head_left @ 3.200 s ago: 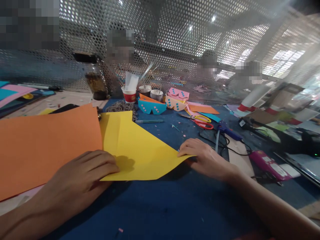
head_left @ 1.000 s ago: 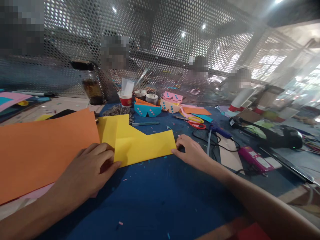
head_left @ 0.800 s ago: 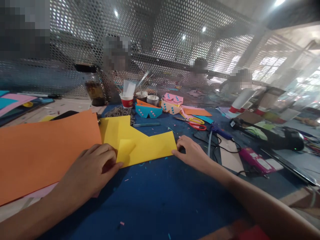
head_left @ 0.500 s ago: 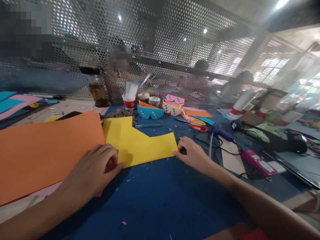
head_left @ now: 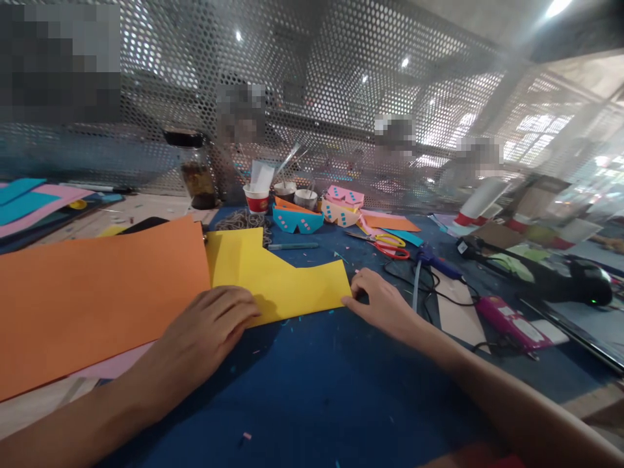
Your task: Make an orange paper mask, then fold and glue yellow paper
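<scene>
A folded yellow paper (head_left: 273,276) lies flat on the blue table cover (head_left: 312,390). My left hand (head_left: 207,331) rests palm down on its near left corner, fingers stretched together and flat. My right hand (head_left: 383,302) touches the paper's right corner with its fingertips, fingers curled, pinning the edge down. A large orange sheet (head_left: 97,292) lies to the left, its edge overlapping the yellow paper, and my left hand partly covers its corner.
Beyond the paper stand paper cups (head_left: 257,198), a dark jar (head_left: 195,172) and coloured paper glasses (head_left: 297,221). Scissors (head_left: 387,244), a glue gun with cable (head_left: 439,263) and a pink device (head_left: 511,322) lie to the right. A perforated metal screen (head_left: 316,97) closes the back.
The yellow sheet went from a wide diagonal shape to a folded, flatter strip. My left hand let go of the pinched corner and now presses flat on it. The right hand stays at the right corner.
</scene>
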`<move>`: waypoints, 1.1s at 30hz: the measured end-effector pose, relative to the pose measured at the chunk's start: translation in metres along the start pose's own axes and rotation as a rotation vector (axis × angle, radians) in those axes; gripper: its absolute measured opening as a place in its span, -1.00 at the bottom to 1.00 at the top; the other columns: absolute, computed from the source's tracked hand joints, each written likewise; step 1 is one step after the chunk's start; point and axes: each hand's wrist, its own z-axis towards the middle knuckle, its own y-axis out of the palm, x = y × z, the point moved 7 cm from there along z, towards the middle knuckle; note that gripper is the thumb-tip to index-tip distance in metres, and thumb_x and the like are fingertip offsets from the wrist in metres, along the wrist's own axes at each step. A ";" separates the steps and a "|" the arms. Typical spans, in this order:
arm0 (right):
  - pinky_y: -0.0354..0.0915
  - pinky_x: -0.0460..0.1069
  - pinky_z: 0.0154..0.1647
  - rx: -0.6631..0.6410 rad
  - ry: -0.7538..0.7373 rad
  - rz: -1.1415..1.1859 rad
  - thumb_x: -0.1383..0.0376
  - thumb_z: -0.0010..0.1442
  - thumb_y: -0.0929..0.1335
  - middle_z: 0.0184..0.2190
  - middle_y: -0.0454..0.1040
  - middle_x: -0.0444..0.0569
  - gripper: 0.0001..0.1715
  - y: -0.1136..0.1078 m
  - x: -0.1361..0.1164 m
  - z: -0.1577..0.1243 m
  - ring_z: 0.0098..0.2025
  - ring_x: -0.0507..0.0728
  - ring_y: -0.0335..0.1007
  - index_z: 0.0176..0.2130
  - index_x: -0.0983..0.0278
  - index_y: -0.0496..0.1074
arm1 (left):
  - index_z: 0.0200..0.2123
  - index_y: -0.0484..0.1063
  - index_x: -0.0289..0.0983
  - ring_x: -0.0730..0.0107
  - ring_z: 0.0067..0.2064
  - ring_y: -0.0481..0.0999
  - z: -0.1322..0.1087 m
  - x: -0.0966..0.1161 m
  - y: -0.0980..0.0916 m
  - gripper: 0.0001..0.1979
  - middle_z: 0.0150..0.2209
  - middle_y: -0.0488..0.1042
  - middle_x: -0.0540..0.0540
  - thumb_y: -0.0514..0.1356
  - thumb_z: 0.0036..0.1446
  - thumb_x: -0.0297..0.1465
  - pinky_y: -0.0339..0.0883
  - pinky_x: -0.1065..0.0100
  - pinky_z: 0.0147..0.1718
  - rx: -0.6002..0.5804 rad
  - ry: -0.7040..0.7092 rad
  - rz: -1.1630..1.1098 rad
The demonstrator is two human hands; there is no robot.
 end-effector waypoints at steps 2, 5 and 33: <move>0.27 0.05 -0.09 -0.003 0.006 -0.003 0.28 0.26 0.44 -0.27 0.41 -0.09 -0.74 0.000 0.000 0.000 -0.17 0.14 0.37 -0.38 0.21 0.29 | -0.04 0.52 -0.19 0.18 0.02 0.55 -0.001 0.004 0.002 -0.73 -0.02 0.61 -0.11 0.01 0.44 -0.42 0.38 0.13 0.07 -0.007 0.075 0.037; 0.26 0.05 -0.09 -0.013 0.015 -0.002 0.27 0.26 0.44 -0.26 0.41 -0.09 -0.74 0.000 0.000 0.000 -0.17 0.14 0.37 -0.38 0.21 0.29 | -0.02 0.53 -0.24 0.18 0.01 0.58 -0.002 0.012 0.000 -0.71 -0.01 0.64 -0.13 0.01 0.45 -0.43 0.37 0.11 0.12 0.026 0.168 0.135; 0.25 0.05 -0.11 0.012 -0.014 -0.018 0.32 0.26 0.41 -0.25 0.41 -0.08 -0.75 0.001 -0.001 0.000 -0.17 0.14 0.37 -0.38 0.21 0.25 | 0.25 0.42 -0.09 0.04 0.19 0.51 -0.008 0.026 0.002 -0.53 0.22 0.54 -0.09 0.10 0.40 -0.05 0.23 -0.01 0.22 -0.073 0.139 0.216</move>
